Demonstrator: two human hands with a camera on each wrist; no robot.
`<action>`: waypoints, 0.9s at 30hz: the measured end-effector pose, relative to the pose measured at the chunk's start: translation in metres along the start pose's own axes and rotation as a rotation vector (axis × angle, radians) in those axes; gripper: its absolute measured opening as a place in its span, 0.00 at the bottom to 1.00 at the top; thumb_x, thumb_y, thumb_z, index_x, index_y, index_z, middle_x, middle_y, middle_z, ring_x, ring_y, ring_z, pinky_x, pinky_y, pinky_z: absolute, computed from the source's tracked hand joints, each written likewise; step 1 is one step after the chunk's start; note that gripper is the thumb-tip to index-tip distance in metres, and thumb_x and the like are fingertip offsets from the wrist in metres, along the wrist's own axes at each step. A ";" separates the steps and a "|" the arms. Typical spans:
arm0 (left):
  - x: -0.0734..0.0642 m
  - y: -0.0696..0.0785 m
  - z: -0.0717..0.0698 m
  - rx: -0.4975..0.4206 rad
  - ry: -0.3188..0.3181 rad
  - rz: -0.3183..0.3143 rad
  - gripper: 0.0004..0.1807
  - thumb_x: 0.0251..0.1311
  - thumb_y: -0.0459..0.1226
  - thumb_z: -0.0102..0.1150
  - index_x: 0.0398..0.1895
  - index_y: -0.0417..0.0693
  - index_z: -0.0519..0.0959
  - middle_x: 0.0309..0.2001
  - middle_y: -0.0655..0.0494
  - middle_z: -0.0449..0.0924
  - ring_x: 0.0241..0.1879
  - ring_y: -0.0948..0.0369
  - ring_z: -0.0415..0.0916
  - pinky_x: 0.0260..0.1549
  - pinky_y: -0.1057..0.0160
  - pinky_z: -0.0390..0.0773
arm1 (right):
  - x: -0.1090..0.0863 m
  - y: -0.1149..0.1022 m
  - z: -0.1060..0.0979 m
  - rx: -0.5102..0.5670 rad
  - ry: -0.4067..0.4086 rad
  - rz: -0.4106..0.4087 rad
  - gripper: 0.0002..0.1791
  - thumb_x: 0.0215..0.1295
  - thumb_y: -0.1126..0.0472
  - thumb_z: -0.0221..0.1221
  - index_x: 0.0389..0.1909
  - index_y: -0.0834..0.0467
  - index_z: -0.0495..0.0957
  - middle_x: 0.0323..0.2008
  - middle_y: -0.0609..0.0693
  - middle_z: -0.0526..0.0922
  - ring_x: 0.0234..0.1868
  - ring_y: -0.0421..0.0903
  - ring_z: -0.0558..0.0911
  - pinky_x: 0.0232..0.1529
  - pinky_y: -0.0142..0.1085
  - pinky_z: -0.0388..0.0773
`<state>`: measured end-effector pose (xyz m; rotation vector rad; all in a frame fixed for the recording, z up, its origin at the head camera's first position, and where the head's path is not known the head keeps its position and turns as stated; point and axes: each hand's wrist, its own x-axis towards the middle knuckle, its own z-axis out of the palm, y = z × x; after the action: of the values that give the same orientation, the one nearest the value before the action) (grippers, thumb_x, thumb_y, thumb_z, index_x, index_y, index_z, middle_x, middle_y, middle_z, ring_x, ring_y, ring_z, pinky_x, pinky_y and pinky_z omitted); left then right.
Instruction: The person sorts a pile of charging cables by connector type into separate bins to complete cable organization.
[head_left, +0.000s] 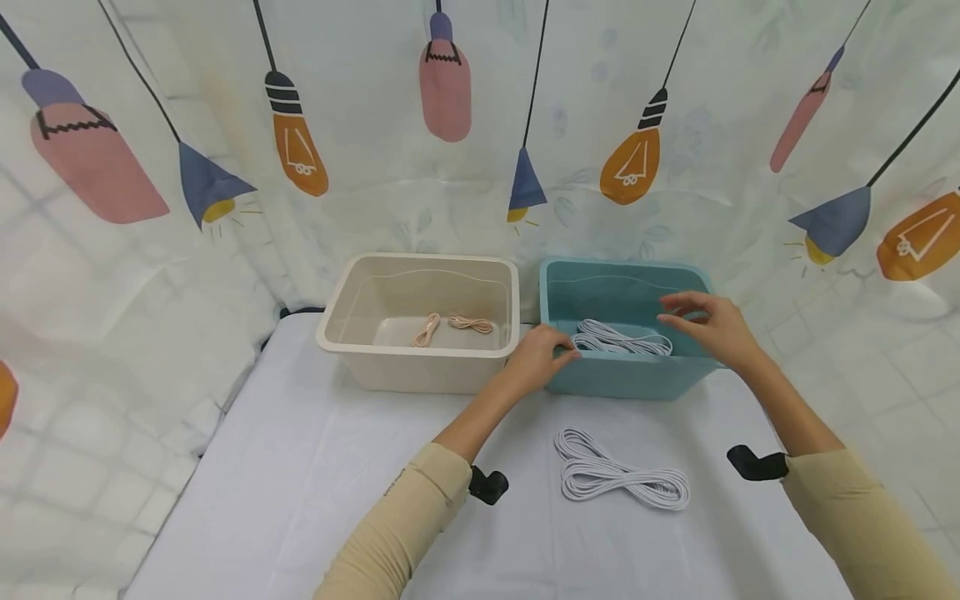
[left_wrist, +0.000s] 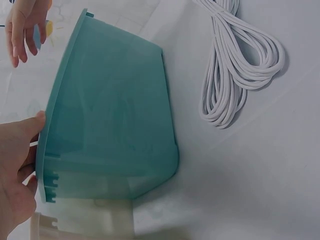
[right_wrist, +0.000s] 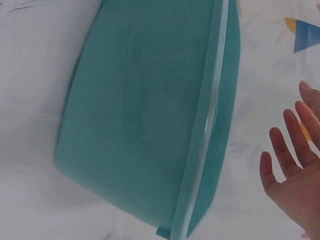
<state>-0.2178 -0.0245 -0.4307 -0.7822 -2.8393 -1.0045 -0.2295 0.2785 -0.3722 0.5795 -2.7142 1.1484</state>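
At the front left corner of a teal plastic bin (head_left: 622, 377), my left hand (head_left: 534, 360) grips the rim. The left wrist view shows this left hand (left_wrist: 15, 170) with fingers bent round the rim's edge. My right hand (head_left: 712, 325) hovers over the bin's right side, holding nothing; its fingers (right_wrist: 292, 145) are spread and apart from the rim in the right wrist view. Bundles of white cord (head_left: 618, 337) lie inside the teal bin. Another looped bundle of white cord (head_left: 622, 477) lies on the table in front of it.
Left of the teal bin stands a beige bin (head_left: 420, 371) with two small peach-coloured cord bundles (head_left: 426, 331) inside. A white cloth covers the table (head_left: 300, 500). Behind both bins hangs a curtain (head_left: 465, 200) printed with lamps and bulbs.
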 end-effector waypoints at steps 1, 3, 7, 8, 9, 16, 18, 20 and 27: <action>0.000 0.000 0.000 0.000 -0.002 -0.001 0.11 0.75 0.42 0.64 0.47 0.44 0.90 0.45 0.51 0.89 0.54 0.53 0.81 0.57 0.56 0.80 | -0.003 0.000 0.001 0.001 0.005 -0.008 0.16 0.73 0.65 0.66 0.57 0.68 0.83 0.48 0.36 0.84 0.44 0.20 0.76 0.46 0.15 0.73; 0.000 0.000 0.001 0.004 0.003 0.001 0.11 0.74 0.42 0.64 0.46 0.45 0.90 0.45 0.51 0.89 0.53 0.54 0.81 0.57 0.56 0.80 | -0.009 -0.001 0.004 0.000 0.010 -0.018 0.16 0.73 0.65 0.66 0.57 0.67 0.83 0.48 0.34 0.83 0.45 0.20 0.76 0.46 0.15 0.73; 0.000 -0.001 0.001 0.008 0.010 0.006 0.12 0.74 0.42 0.64 0.47 0.45 0.90 0.45 0.51 0.89 0.53 0.54 0.81 0.57 0.56 0.80 | -0.021 -0.005 0.009 0.010 0.021 -0.030 0.16 0.72 0.66 0.67 0.57 0.65 0.84 0.47 0.33 0.84 0.45 0.20 0.77 0.46 0.16 0.73; 0.000 -0.001 0.002 0.008 0.012 0.007 0.12 0.74 0.42 0.64 0.47 0.45 0.90 0.45 0.51 0.90 0.53 0.54 0.81 0.57 0.56 0.80 | -0.024 -0.006 0.011 0.008 0.025 -0.033 0.16 0.71 0.66 0.67 0.57 0.65 0.84 0.47 0.36 0.85 0.45 0.20 0.77 0.46 0.16 0.73; 0.000 -0.001 0.002 0.008 0.011 0.007 0.12 0.74 0.42 0.64 0.47 0.45 0.90 0.45 0.51 0.90 0.53 0.54 0.81 0.57 0.56 0.80 | -0.027 -0.007 0.012 0.010 0.029 -0.038 0.16 0.71 0.67 0.67 0.57 0.66 0.84 0.48 0.41 0.87 0.45 0.21 0.78 0.46 0.16 0.73; 0.000 0.000 0.000 0.005 0.001 0.006 0.12 0.74 0.42 0.64 0.47 0.45 0.90 0.45 0.51 0.89 0.53 0.53 0.81 0.56 0.57 0.81 | -0.049 -0.014 0.023 -0.008 0.032 -0.043 0.16 0.72 0.65 0.67 0.57 0.63 0.84 0.49 0.48 0.87 0.47 0.23 0.78 0.49 0.18 0.74; 0.000 -0.001 0.000 0.007 0.004 0.006 0.11 0.74 0.42 0.64 0.47 0.45 0.90 0.45 0.51 0.89 0.53 0.54 0.81 0.56 0.57 0.81 | -0.056 -0.015 0.027 -0.009 0.034 -0.057 0.16 0.71 0.66 0.68 0.57 0.62 0.84 0.50 0.49 0.88 0.48 0.25 0.79 0.50 0.20 0.75; 0.000 -0.001 0.000 0.005 0.003 0.007 0.11 0.74 0.42 0.64 0.47 0.45 0.90 0.45 0.51 0.89 0.53 0.53 0.81 0.56 0.57 0.81 | -0.062 -0.013 0.032 -0.001 0.040 -0.078 0.16 0.68 0.68 0.69 0.56 0.62 0.84 0.49 0.48 0.88 0.48 0.27 0.80 0.50 0.20 0.75; -0.002 0.002 -0.001 0.005 0.003 0.014 0.11 0.74 0.41 0.64 0.47 0.45 0.90 0.46 0.51 0.90 0.54 0.53 0.81 0.57 0.57 0.81 | -0.083 -0.004 0.052 0.020 0.062 -0.104 0.18 0.63 0.72 0.71 0.55 0.62 0.85 0.47 0.38 0.87 0.46 0.27 0.80 0.49 0.21 0.76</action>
<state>-0.2158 -0.0247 -0.4291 -0.7979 -2.8283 -0.9959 -0.1506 0.2632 -0.4283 0.6683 -2.5906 1.1494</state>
